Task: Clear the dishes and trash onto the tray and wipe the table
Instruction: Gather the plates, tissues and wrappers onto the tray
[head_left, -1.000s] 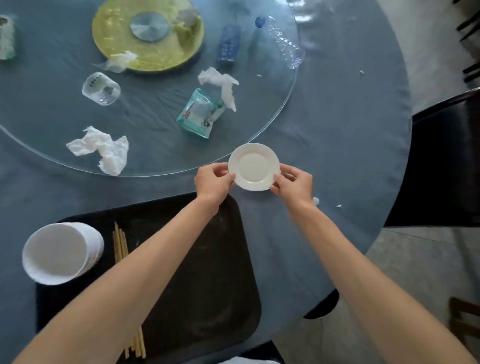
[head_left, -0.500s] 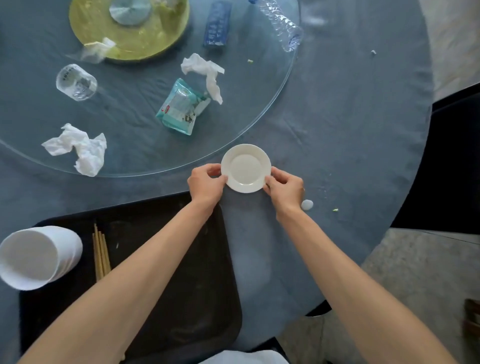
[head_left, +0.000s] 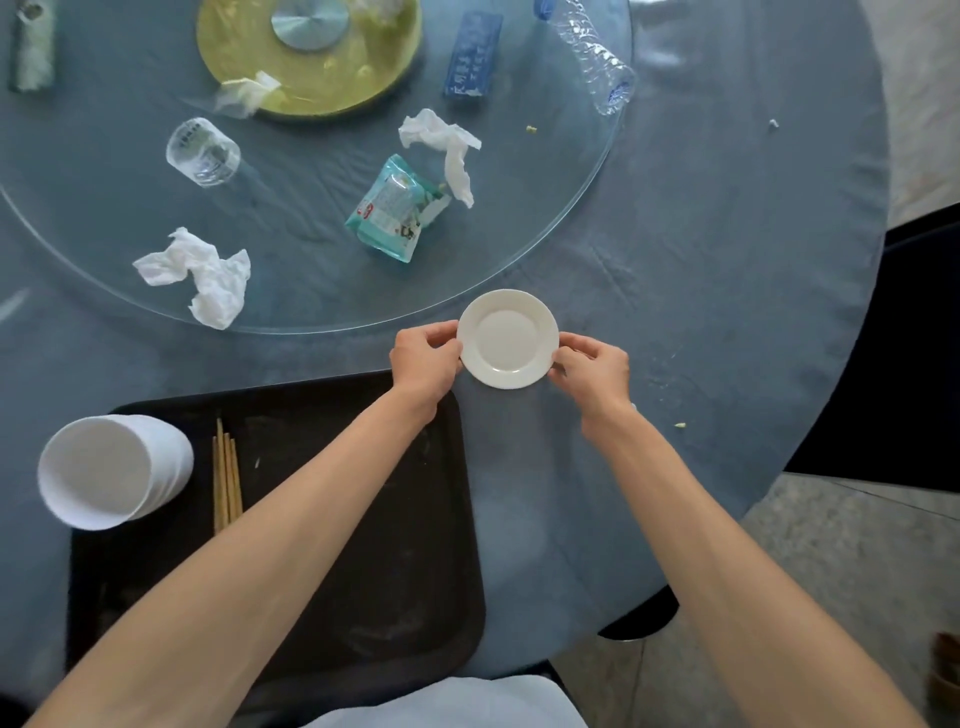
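A small white plate (head_left: 508, 339) lies on the blue tablecloth just beyond the glass turntable's near edge. My left hand (head_left: 423, 358) pinches its left rim and my right hand (head_left: 595, 369) pinches its right rim. The black tray (head_left: 363, 571) sits at the near left of the plate; it carries a stack of white bowls (head_left: 111, 470) lying on its side and several wooden chopsticks (head_left: 226, 475). Crumpled tissues (head_left: 200, 275) (head_left: 447, 150), a teal wrapper (head_left: 397, 208) and a clear cup (head_left: 203, 151) lie on the turntable.
The glass turntable (head_left: 519, 260) also holds a yellow-green disc (head_left: 311, 52), a blue packet (head_left: 474, 54) and a plastic bottle (head_left: 592, 57). Crumbs dot the cloth at right (head_left: 678, 425). The table edge curves at right, with a dark chair (head_left: 914, 353) beyond it.
Both hands keep hold of the plate's rim. The view has shifted slightly; the plate stays near the tray's far right corner.
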